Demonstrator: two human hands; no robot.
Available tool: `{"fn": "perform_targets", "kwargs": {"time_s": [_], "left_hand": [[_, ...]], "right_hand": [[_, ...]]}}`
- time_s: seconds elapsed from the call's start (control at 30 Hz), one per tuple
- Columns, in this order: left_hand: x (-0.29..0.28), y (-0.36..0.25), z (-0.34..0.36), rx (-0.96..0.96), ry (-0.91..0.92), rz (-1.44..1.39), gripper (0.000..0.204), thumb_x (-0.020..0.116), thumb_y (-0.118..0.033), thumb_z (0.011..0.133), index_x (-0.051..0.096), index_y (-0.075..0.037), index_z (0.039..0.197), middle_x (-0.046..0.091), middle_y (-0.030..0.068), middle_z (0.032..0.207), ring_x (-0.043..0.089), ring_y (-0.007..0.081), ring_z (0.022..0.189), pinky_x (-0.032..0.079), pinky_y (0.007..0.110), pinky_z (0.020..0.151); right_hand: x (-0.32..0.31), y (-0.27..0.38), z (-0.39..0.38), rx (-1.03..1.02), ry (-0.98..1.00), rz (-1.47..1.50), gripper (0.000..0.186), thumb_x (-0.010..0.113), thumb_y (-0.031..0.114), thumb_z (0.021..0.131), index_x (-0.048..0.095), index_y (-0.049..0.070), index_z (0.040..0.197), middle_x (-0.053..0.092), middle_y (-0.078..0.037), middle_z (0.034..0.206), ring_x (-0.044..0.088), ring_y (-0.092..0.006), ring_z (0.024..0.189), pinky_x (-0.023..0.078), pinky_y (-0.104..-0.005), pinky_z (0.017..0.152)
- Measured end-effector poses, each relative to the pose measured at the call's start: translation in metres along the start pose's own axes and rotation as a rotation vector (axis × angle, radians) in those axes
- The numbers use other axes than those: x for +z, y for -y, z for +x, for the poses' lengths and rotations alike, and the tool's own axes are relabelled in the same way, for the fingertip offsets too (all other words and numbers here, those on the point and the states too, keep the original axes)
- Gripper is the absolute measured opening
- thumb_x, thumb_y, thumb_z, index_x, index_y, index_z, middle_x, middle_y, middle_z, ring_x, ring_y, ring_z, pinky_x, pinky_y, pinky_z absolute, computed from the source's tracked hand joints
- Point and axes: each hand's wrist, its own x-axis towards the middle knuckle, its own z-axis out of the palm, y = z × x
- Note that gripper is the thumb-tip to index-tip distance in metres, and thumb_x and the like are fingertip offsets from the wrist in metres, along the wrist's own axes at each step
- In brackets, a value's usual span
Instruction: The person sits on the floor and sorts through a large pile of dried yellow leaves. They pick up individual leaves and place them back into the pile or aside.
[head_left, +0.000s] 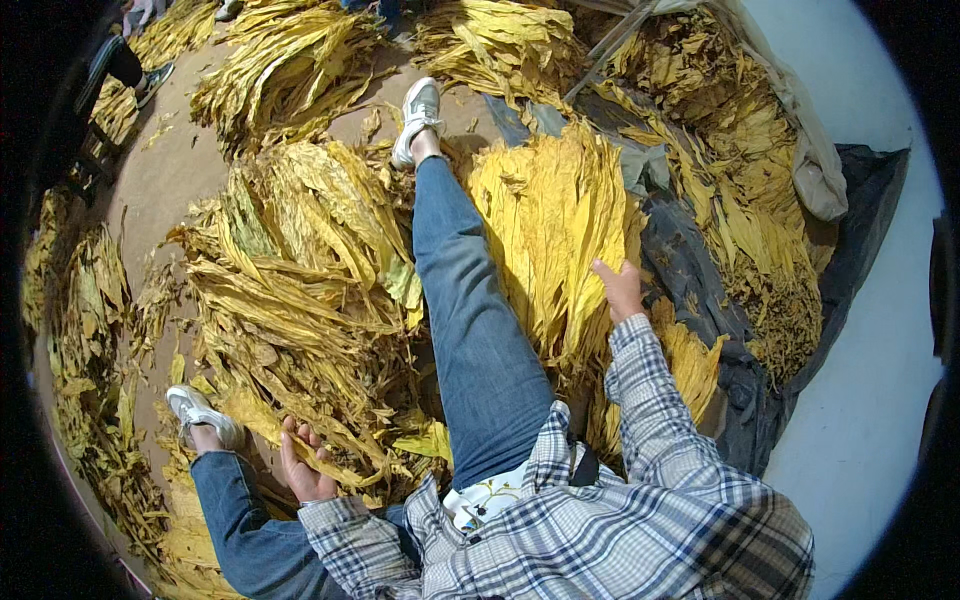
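My left hand (pixel 305 462) is at the lower left with its fingers curled round a dried yellow tobacco leaf (pixel 255 412), long and wrinkled. Beside that hand rises a large loose heap of tobacco leaves (pixel 300 270), yellow and brown with a few green patches. On the other side of my outstretched leg, a neater stack of flat yellow leaves (pixel 555 230) lies with its leaves lined up lengthwise. My right hand (pixel 622 290) touches this stack's right edge, thumb stretched out and apart; its other fingers are partly hidden.
My legs in jeans (pixel 465 300) spread between the heaps. Dark plastic sheeting (pixel 690 265) runs along the right, under another long leaf pile (pixel 740 200), near a pale wall (pixel 860 350). More bundles (pixel 290 70) lie farther off. Another person's leg (pixel 118 65) shows at upper left.
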Motion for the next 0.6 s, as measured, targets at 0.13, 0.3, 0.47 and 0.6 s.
{"fn": "perform_targets", "kwargs": {"time_s": [0.13,0.3,0.47,0.6], "left_hand": [[-0.008,-0.003,-0.001,-0.004,-0.083,-0.009,0.031,0.053,-0.03,0.103,0.058,-0.009,0.126,0.06,0.0015,0.092,0.053,0.0089,0.072,0.045,0.019,0.05],[0.004,0.004,0.0,0.055,-0.193,0.096,0.029,0.066,-0.017,0.095,0.053,-0.003,0.117,0.063,0.01,0.095,0.061,0.017,0.077,0.051,0.026,0.058],[-0.001,0.002,-0.003,0.062,-0.13,-0.013,0.032,0.048,-0.017,0.104,0.049,-0.006,0.135,0.064,0.0084,0.1,0.062,0.0154,0.08,0.053,0.026,0.06],[-0.002,0.0,-0.002,0.076,-0.205,-0.069,0.029,0.049,-0.019,0.104,0.052,-0.011,0.132,0.065,0.0068,0.096,0.061,0.0141,0.076,0.051,0.026,0.057]], "right_hand": [[0.011,0.002,0.003,-0.044,-0.002,-0.338,0.09,0.072,0.036,0.089,0.021,-0.002,0.153,0.02,-0.03,0.158,0.028,-0.0392,0.145,0.027,-0.0493,0.119],[0.037,-0.018,-0.006,-0.6,-0.299,-0.9,0.084,0.05,0.056,0.098,0.014,0.01,0.158,0.02,-0.02,0.16,0.024,-0.0372,0.146,0.021,-0.0533,0.119],[0.08,-0.008,0.015,-0.221,0.003,-1.388,0.093,0.04,0.065,0.097,0.016,-0.004,0.155,0.016,-0.02,0.163,0.015,-0.0346,0.15,0.016,-0.0469,0.121],[0.115,0.045,-0.053,-0.976,-0.168,-1.066,0.058,0.067,0.033,0.092,0.047,0.002,0.138,0.044,-0.017,0.146,0.041,-0.0326,0.133,0.033,-0.0455,0.112]]}}
